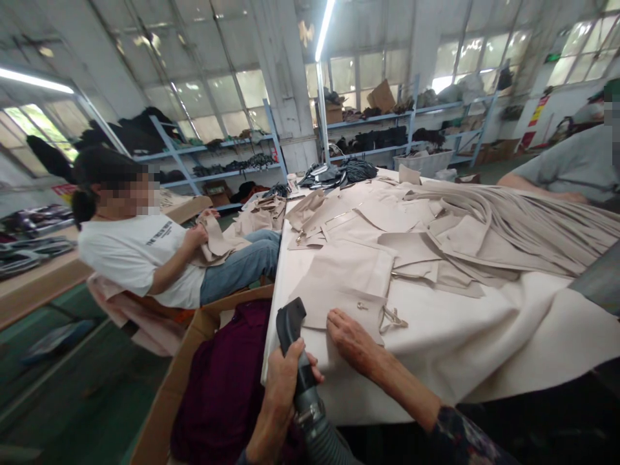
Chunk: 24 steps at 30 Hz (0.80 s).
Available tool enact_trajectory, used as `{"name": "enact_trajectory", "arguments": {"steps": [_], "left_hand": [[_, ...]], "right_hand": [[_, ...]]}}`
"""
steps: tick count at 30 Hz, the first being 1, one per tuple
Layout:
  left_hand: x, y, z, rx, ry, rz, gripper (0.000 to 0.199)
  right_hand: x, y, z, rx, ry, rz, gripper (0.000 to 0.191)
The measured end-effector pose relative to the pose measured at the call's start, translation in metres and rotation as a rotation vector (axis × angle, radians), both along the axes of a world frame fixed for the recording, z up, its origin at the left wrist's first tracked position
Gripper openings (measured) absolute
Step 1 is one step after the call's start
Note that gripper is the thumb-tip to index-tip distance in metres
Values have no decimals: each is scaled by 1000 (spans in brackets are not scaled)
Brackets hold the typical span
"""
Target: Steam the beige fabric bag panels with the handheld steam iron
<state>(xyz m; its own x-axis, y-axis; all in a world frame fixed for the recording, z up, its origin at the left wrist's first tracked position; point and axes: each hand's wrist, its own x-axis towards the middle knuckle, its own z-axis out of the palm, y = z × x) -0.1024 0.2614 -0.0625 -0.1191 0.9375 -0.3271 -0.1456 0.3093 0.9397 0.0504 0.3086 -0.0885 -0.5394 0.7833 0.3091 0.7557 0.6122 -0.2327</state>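
In my left hand (283, 374) is a black hose nozzle (289, 320), fingers and thumb wrapped round its neck. A ribbed grey hose (320, 436) runs down from it. My right hand (351, 339) has its fingers bent and closed on the near edge of a beige bag piece (334, 274), which lies flat on the table; its thumb is hidden. A small metal clasp (361, 305) sits on that piece, and a metal clip (396, 317) lies at its right corner. The nozzle's tip is just left of the piece, over the table's left edge.
More beige pieces and long straps (513, 219) cover the white-clothed table (436, 342). A cardboard box (159, 394) with purple cloth (223, 381) stands at the left. One person (135, 239) sits left, handling a beige piece; another person (571, 168) is at the right.
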Motion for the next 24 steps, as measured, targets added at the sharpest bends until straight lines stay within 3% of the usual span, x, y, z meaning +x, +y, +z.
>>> {"name": "enact_trajectory", "arguments": {"steps": [6,13,18,24], "left_hand": [[-1,12,11,58,-8,142,29],[-13,-28,33,59,162,146,36],[0,-50,48,67,142,68,38],[21,-56,49,126,69,-101,38]], "right_hand": [[1,-8,-2,-104,137,-145,24],[23,21,10,-259,490,-397,24],[60,39,27,-486,791,-356,18],[81,14,41,-641,1000,-289,17]]}}
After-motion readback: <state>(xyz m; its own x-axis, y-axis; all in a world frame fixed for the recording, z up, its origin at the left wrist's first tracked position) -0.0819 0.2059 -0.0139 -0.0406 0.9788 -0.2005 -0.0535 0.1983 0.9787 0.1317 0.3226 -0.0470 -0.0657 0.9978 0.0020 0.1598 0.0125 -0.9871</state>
